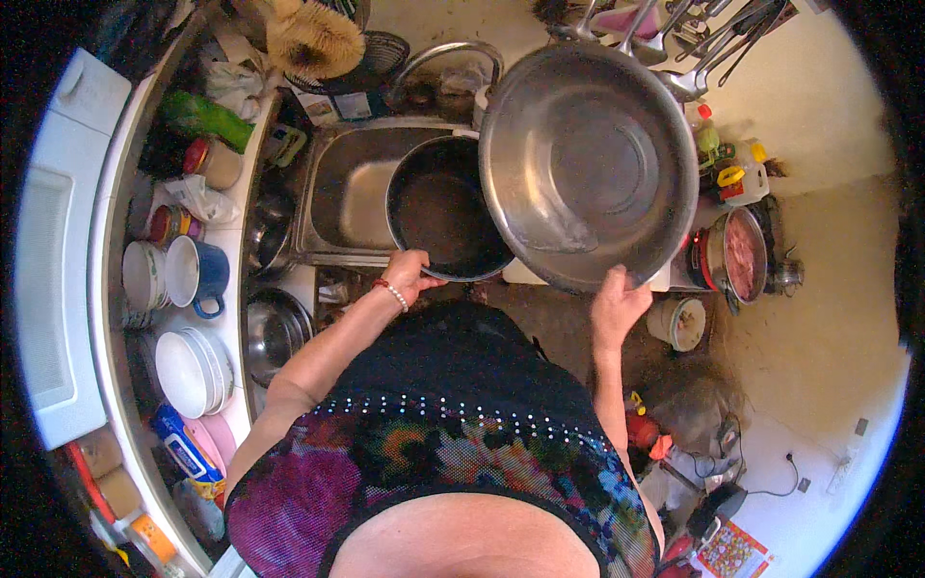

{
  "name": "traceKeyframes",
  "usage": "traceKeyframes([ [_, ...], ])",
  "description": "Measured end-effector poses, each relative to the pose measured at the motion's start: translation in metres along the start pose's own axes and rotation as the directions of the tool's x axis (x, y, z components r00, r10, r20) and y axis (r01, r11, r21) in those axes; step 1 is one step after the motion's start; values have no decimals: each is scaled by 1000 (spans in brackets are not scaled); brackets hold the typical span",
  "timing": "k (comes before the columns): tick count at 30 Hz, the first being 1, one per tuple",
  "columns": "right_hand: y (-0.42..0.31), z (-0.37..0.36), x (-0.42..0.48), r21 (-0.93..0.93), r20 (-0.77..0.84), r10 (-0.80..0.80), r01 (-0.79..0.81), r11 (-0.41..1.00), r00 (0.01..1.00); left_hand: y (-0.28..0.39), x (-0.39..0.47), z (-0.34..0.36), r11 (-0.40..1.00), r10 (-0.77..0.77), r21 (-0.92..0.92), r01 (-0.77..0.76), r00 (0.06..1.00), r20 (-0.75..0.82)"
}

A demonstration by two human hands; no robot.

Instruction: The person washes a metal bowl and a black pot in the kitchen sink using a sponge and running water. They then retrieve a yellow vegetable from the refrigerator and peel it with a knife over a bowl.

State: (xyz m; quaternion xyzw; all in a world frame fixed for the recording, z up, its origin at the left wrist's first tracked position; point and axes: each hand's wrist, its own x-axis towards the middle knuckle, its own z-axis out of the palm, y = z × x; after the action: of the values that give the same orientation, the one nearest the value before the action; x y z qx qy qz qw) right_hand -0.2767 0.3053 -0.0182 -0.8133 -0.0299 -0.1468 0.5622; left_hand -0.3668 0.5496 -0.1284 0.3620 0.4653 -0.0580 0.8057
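Note:
With my left hand [409, 279] I grip the near rim of a dark round pan [441, 206], its black inside facing up. My right hand [620, 305] holds the near rim of a large stainless steel basin [607, 144], tilted so its inside faces me. The basin overlaps the pan's right edge, and I cannot tell whether the two touch. Behind the pan's left part lies a steel sink [354, 188] with a curved metal faucet [452, 47] at its back. A white board or surface [527, 273] shows partly beneath the basin.
Steel ladles and spatulas [654, 49] hang at the back right. To the right stand a pan of pinkish meat [742, 256], bottles [748, 177] and a white bucket [685, 323]. Left shelves hold a blue mug [206, 271], white bowls [189, 372] and steel basins [274, 336].

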Motion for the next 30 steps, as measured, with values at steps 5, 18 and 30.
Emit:
traceKeyframes([
  [5,6,23,-27,-281,-58,-466,433,856,883,2,4,-10,999,-33,-32,37,992,121],
  [18,26,15,-20,332,-387,248,-117,936,888,14,36,-61,963,-107,-213,162,963,248],
  [30,231,-41,54,696,-140,765,-487,528,628,35,39,-83,967,147,-195,-164,984,-101],
])
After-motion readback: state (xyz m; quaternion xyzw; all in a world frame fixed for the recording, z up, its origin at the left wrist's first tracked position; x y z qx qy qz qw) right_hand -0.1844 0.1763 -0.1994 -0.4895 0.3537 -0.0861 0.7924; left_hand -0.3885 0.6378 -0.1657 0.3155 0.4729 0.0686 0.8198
